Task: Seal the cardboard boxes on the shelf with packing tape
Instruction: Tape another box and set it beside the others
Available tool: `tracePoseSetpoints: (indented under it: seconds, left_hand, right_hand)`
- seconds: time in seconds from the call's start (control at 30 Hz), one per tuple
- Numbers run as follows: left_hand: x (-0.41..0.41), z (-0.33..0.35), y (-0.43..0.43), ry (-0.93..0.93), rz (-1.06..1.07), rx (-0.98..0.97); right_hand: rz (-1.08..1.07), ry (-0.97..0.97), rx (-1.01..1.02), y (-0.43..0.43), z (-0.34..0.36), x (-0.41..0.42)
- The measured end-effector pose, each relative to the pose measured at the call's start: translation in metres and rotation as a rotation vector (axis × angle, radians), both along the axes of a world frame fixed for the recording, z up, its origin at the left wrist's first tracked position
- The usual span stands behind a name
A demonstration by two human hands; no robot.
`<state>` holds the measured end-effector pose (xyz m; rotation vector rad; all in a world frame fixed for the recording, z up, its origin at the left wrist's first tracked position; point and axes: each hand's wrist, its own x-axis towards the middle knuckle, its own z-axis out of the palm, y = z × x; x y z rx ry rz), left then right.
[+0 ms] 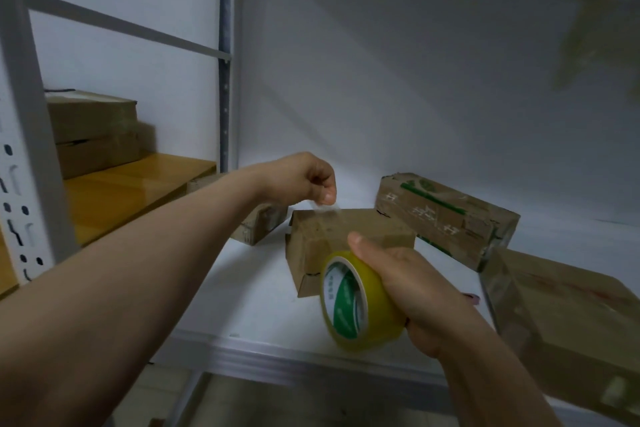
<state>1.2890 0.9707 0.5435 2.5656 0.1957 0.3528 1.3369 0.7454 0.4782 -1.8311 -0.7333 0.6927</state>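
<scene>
A: Where do we have the cardboard box (346, 243) right now?
B: It sits on the white shelf (256, 291), around the middle, a little back from the front edge, one corner turned toward us.
A: And the tape?
B: Our right hand (412, 288) is clenched around the yellow packing tape roll (356, 302), thumb over the top, holding it tilted just in front of the box's near side. A clear strip of tape (329, 215) lies across the box top up to our left hand (308, 180).
A: What is the left grip doing?
B: Its fingertips (327, 198) are pinched shut on the strip's far end, just above the box's back edge.
A: What else is on the shelf?
B: A green-printed carton (446, 218) behind and to the right, touching the box's back corner; a larger taped box (568, 315) at the right edge; a small box (256, 225) behind our left forearm. On the neighbouring wooden shelf (131, 191) to the left, two stacked boxes (93, 132) sit at the back.
</scene>
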Motion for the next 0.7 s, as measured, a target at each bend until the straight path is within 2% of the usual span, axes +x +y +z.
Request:
tracePoseSetpoints:
  seconds: [0.7]
  left_hand:
    - [0.020,-0.020,0.023,0.041,0.036,0.116]
  right_hand:
    - [-0.017,0.012,-0.056,0.019,-0.010,0.008]
